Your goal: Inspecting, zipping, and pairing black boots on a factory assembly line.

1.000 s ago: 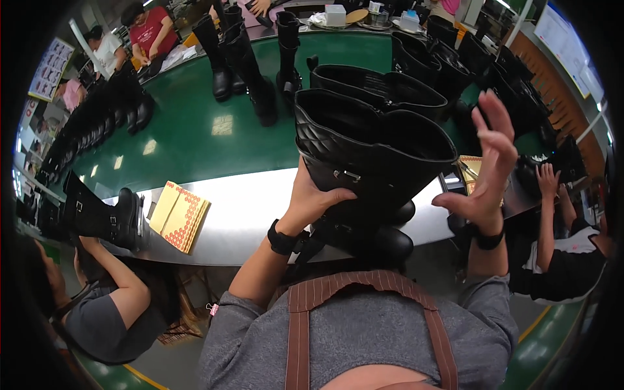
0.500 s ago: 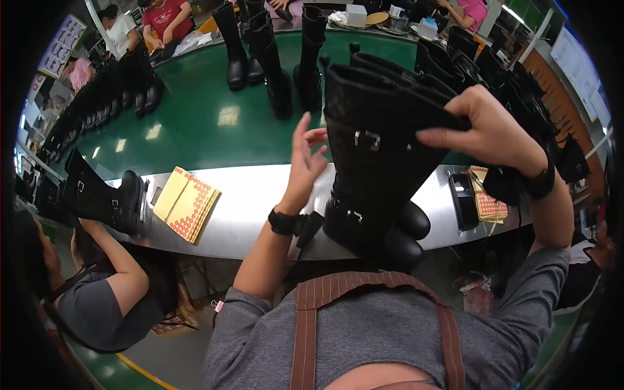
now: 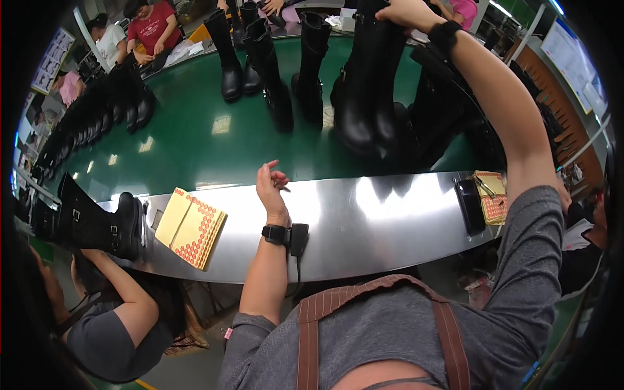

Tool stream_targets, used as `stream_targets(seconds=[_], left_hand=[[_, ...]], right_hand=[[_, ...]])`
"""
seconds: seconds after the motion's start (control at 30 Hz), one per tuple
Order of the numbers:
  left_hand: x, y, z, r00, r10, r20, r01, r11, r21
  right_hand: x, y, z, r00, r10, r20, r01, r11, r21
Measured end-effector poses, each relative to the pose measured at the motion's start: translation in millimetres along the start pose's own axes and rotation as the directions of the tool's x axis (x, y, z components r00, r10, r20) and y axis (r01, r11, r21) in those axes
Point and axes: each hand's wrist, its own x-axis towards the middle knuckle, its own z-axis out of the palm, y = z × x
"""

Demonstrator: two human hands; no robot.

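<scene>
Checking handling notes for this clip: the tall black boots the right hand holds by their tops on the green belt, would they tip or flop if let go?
Probably tippy: the tall black boots are high on narrow soles. The shafts look fairly stiff, standing straight under the right hand. The green belt looks glossy, so they may slide.

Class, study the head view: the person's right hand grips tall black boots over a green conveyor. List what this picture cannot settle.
- Right hand: fingers cut off by the top edge, so the grip on the tall black boots is unclear.
- Boots behind the right forearm: hidden, number uncertain.
- Yellow dotted sheets: dots too small to read.
- Left hand: palm hidden, faces away.
</scene>
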Motion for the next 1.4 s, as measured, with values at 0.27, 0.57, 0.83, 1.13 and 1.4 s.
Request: stream_targets(seconds=[0.27,0.57,0.83,1.13,1.4], left_hand=[[-1.9,3.0,3.4,0.998,-0.06,0.001,0.06,0.998,-0.012],[1.3,-6.4,0.3,0.997,-0.075,0.015,0.074,0.996,0.039],[6.4,-16.0,-6.7,0.996,-0.07,0.064,0.065,0.995,0.072],[8.5,-21.1,-7.5,0.993,-0.062,0.102,0.052,0.994,0.099],[8.8,-23.9,-8.0,0.992,-0.029,0.123,0.017,0.995,0.1]], right_hand=[[136.9,54.0,103.7,0.932,-0.064,-0.357,-0.027,0.969,-0.245],[169.2,70.7,154.7,0.958,-0.078,-0.275,-0.013,0.95,-0.313],[98.1,14.9,17.9,0.978,-0.21,0.021,0.206,0.929,-0.307],[-78.0,37.2,-103.9,0.954,-0.108,0.281,0.188,0.943,-0.275],[-135.3,64.8,-43.6,0.968,-0.251,-0.002,0.172,0.671,-0.721]])
